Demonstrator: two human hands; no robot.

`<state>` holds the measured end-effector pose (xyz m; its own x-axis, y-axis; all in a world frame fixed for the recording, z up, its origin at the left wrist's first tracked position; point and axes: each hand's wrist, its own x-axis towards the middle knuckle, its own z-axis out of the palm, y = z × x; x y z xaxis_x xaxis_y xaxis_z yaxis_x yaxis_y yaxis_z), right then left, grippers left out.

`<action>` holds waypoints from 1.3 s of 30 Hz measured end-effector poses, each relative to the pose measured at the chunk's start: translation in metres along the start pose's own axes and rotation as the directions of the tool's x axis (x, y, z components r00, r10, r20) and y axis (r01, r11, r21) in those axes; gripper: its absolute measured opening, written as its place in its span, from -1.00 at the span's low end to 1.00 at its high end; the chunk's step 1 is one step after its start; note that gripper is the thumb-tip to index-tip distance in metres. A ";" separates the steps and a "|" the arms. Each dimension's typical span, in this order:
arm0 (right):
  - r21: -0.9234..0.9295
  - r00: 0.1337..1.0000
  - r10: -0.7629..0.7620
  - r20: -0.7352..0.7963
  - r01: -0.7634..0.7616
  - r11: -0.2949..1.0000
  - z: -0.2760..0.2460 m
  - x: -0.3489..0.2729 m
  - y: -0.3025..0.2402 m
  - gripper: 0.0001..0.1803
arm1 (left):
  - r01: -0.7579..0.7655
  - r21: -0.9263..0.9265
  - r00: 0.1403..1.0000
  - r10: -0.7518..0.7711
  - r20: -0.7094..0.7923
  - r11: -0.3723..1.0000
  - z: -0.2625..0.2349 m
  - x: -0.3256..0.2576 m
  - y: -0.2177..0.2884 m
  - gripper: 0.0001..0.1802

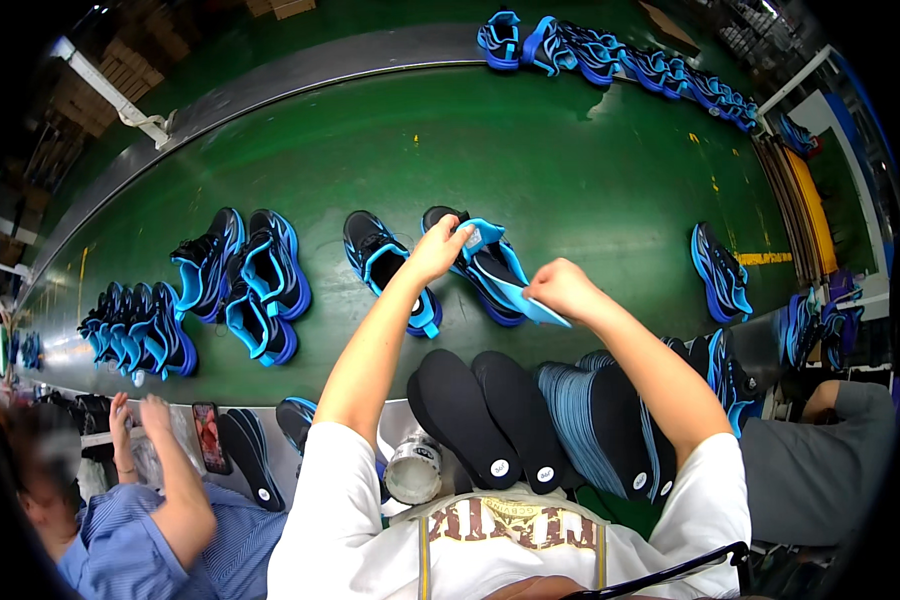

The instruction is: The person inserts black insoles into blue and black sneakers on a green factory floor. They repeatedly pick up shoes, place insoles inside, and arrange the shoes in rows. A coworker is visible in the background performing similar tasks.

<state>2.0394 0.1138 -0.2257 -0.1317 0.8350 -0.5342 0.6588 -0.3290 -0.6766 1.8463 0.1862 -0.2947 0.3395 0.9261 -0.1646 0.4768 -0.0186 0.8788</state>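
Over the green conveyor belt [530,150], two bare hands work at one black-and-blue sneaker [485,262].
Left hand [438,248] has its fingers closed on the shoe's collar; right hand [560,288] pinches a light blue insole [530,300] angled toward the opening. More sneakers [240,275] lie to the left, and black insoles [490,415] are stacked on the bench near the person's body.

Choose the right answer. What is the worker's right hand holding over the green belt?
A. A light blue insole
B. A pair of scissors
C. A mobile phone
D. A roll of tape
A: the right hand pinches a light blue insole whose other end reaches toward the black and blue shoe that the left hand grips at its opening, on the green belt.
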 end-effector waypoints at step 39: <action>-0.872 0.929 -0.004 0.370 0.349 0.344 0.061 0.095 0.019 -0.68 | 0.070 -0.371 0.995 -0.092 -0.041 0.926 0.018 -0.007 -0.022 -0.49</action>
<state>1.9942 0.1601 -0.3200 -0.3989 0.6138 -0.6813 0.8264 0.5626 0.0229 1.8484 0.1734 -0.3215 0.2607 0.9385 -0.2263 0.1642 0.1879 0.9684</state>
